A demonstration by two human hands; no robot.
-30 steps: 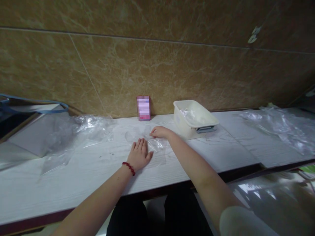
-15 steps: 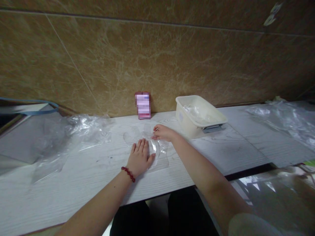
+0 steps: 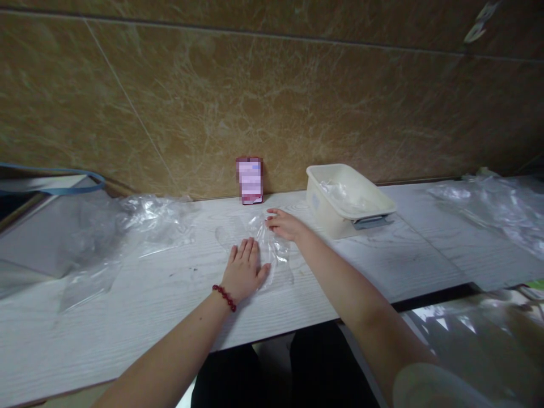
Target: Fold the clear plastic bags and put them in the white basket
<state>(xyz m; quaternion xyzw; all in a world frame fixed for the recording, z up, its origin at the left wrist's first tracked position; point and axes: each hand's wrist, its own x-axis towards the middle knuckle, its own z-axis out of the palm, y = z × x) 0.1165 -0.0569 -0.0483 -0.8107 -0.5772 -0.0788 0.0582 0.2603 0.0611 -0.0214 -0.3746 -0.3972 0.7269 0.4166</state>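
With our left hand (image 3: 242, 273) open and flat on the clear plastic (image 3: 277, 258), we pinched its folds beyond and rightward with our right hand (image 3: 284, 225).

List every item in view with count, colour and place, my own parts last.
Clear plastic: one or more pieces, transparent, beneath the hands
Phone: 1, red edges, upright near the wall
Tub: 1, cream, right of the phone
Latch: 1, grey, tub's near end
Tub's contents: uncountable, clear, inside
Left plastic heap: uncountable, clear, left
Right plastic heap: uncountable, clear, far right
Box: 1, whitish, left
Band: 1, blue, at the box
Table: 1, white, below
Wall: 1, marbled brown, behind
Fitting: pale, count unclear, upper right
Glossy surface: murky, lower right
Green item: 1, right edge
Bracelet: 1, red, left wrist
Left hand: 1, bare, flat
Right hand: 1, bare, at the plastic
Sleeve: 1, pale, right arm
Legs: 2, black-clothed, bottom
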